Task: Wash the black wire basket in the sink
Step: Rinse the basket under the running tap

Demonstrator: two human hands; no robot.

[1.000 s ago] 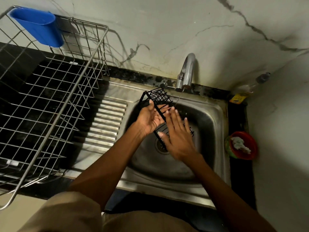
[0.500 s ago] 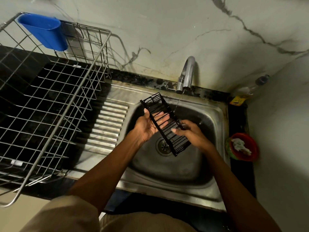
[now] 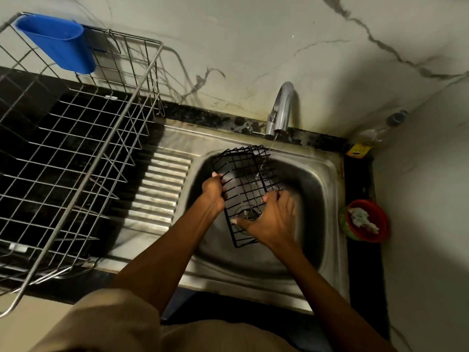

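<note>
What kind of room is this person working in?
Most likely a home kitchen, at the washing-up corner. A stainless steel sink with a ribbed drainboard sits under a running tap, and a metal dish rack with a blue cutlery cup stands beside it.

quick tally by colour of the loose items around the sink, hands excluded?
Black: 1, wire basket
Blue: 1, cup hung on the rack
Silver: 1, dish rack
Red: 1, bowl with a pale wad in it
Clear: 1, bottle in the corner
Total: 5
</note>
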